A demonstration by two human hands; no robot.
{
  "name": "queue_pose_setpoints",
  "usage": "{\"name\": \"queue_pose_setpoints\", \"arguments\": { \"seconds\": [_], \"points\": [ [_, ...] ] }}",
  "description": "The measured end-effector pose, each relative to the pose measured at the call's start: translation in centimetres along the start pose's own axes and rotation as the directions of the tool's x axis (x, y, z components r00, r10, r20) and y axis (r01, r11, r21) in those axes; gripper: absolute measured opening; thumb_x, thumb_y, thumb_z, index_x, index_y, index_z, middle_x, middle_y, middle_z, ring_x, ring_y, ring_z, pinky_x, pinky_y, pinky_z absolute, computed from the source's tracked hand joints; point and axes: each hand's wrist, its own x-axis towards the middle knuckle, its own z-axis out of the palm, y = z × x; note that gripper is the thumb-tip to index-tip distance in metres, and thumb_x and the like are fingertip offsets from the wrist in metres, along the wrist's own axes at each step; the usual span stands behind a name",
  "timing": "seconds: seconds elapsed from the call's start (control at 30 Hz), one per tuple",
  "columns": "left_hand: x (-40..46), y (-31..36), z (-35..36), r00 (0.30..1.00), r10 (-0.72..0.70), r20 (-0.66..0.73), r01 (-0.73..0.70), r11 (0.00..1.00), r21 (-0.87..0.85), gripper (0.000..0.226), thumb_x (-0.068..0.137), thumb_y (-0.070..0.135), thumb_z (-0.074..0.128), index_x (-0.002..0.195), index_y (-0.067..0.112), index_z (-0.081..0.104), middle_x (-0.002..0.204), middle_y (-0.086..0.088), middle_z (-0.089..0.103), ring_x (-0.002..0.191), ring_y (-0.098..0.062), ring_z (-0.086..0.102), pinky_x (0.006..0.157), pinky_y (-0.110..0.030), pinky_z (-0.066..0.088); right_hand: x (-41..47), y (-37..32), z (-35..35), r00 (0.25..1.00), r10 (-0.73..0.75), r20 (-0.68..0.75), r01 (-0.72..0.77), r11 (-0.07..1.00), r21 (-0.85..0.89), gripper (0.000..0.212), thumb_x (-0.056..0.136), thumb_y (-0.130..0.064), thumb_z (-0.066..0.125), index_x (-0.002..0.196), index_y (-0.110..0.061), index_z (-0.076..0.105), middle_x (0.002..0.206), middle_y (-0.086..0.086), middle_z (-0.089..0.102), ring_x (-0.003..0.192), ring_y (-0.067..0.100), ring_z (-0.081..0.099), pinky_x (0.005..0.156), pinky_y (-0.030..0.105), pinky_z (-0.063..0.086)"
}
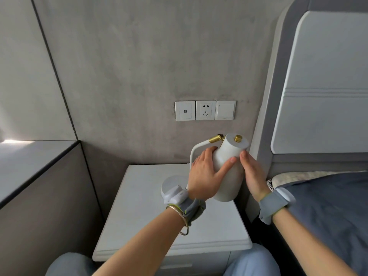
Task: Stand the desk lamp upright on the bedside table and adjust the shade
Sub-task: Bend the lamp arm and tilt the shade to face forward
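Wrapping the white bottle-shaped metal lamp shade [229, 166] from both sides, the fingers [225, 168] of the left hand [203, 176] are curled around its near flank while the right hand [253, 172] is pressed flat against the far side, thumb laid on the upper part; both hands are closed on the shade. The shade is held tilted, its open mouth turned down toward the viewer and its brass-knobbed cap [238, 138] toward the wall. From the brass joint [215, 138] a thin white curved arm [192, 154] is carried down to the round white base [171, 184], which appears to be seated flat on the pale grey bedside desk [139, 216], so the standing is judged done and only the shade angle is left to settle. Close behind are the white wall sockets [205, 110]; just beside the shade on the right, the grey padded headboard [318, 86] and the blue-covered bed [328, 196] leave little room for swinging it.
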Motion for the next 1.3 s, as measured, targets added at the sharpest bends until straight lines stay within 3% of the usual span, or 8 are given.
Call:
{"name": "queue_pose_setpoints", "arguments": {
  "seconds": [0.17,0.3,0.4,0.57,0.73,0.83,0.97,1.3],
  "points": [
    [0.7,-0.6,-0.9,0.984,0.176,-0.03,-0.161,0.946,0.28,0.07,0.078,0.074,0.027,0.111,0.018,0.051,0.107,-0.004,0.068,0.092,-0.028,0.064,0.07,-0.033,0.041,-0.2,-0.1,0.0,0.995,-0.088,-0.035,0.08,0.978,-0.195,0.022,0.09,-0.039,0.038,0.087,-0.034,0.059,0.089,-0.014,0.065,0.078,-0.009,0.06,0.068,0.003,0.044],
    [1.3,-0.8,-1.4,0.971,0.239,-0.01,-0.222,0.917,0.333,0.075,0.072,0.075,0.011,0.104,0.017,0.048,0.099,-0.007,0.07,0.082,-0.034,0.064,0.061,-0.031,0.033,0.0,-0.5,-0.3,0.991,-0.129,-0.022,0.117,0.952,-0.284,0.027,0.087,-0.044,0.039,0.081,-0.03,0.06,0.079,-0.003,0.067,0.079,0.014,0.06,0.071,0.026,0.048],
    [1.8,-0.9,-1.7,0.972,0.234,0.01,-0.225,0.922,0.314,0.074,0.073,0.075,0.012,0.102,0.018,0.048,0.09,-0.009,0.07,0.08,-0.035,0.064,0.062,-0.033,0.035,0.2,-1.1,-0.4,0.993,-0.121,-0.006,0.113,0.938,-0.327,0.031,0.083,-0.048,0.039,0.081,-0.029,0.063,0.08,0.002,0.068,0.081,0.018,0.063,0.071,0.033,0.048],
    [2.1,-0.9,-1.9,0.982,0.19,0.022,-0.188,0.94,0.284,0.057,0.08,0.069,0.025,0.094,0.019,0.047,0.082,-0.011,0.069,0.079,-0.037,0.062,0.062,-0.033,0.035,0.4,-2.0,-0.3,0.995,-0.094,-0.021,0.08,0.925,-0.371,0.035,0.08,-0.054,0.039,0.065,-0.033,0.063,0.07,-0.002,0.067,0.076,0.017,0.063,0.063,0.02,0.047],
    [2.4,-0.4,-2.5,0.992,0.12,0.05,-0.128,0.962,0.24,0.052,0.081,0.07,0.026,0.082,0.021,0.044,0.072,-0.01,0.061,0.079,-0.038,0.06,0.064,-0.035,0.036,0.8,-3.4,-0.3,0.998,-0.055,-0.021,0.04,0.895,-0.443,0.058,0.078,-0.062,0.037,0.052,-0.013,0.053,0.056,0.013,0.058,0.064,0.025,0.058,0.06,0.035,0.041],
    [2.5,-0.1,-2.9,0.995,0.059,0.077,-0.072,0.98,0.186,0.051,0.08,0.072,0.024,0.069,0.024,0.039,0.068,-0.005,0.055,0.08,-0.037,0.058,0.065,-0.037,0.038,1.1,-4.4,-0.2,1.0,-0.018,-0.005,0.013,0.87,-0.493,0.061,0.076,-0.066,0.036,0.046,-0.015,0.045,0.05,0.002,0.053,0.055,0.013,0.053,0.058,0.034,0.04],
    [2.9,0.5,-4.0,0.996,-0.017,0.083,0.007,0.993,0.118,0.056,0.08,0.072,0.026,0.057,0.021,0.032,0.066,-0.005,0.049,0.084,-0.04,0.053,0.069,-0.04,0.038,2.0,-5.9,0.3,0.998,0.067,0.014,-0.049,0.851,-0.522,0.089,0.068,-0.079,0.033,0.063,0.008,0.051,0.072,0.022,0.066,0.076,0.036,0.062,0.079,0.051,0.053],
    [3.6,-0.1,-6.7,0.977,-0.154,0.15,0.171,0.979,-0.107,0.077,0.085,0.07,0.026,0.087,0.004,0.065,0.098,-0.015,0.069,0.098,-0.032,0.06,0.096,-0.047,0.043,4.8,-8.9,3.0,0.981,0.191,0.03,-0.124,0.738,-0.664,0.073,0.074,-0.076,0.04,0.052,-0.008,0.053,0.076,0.018,0.064,0.084,0.039,0.064,0.088,0.05,0.051]
  ]
}}
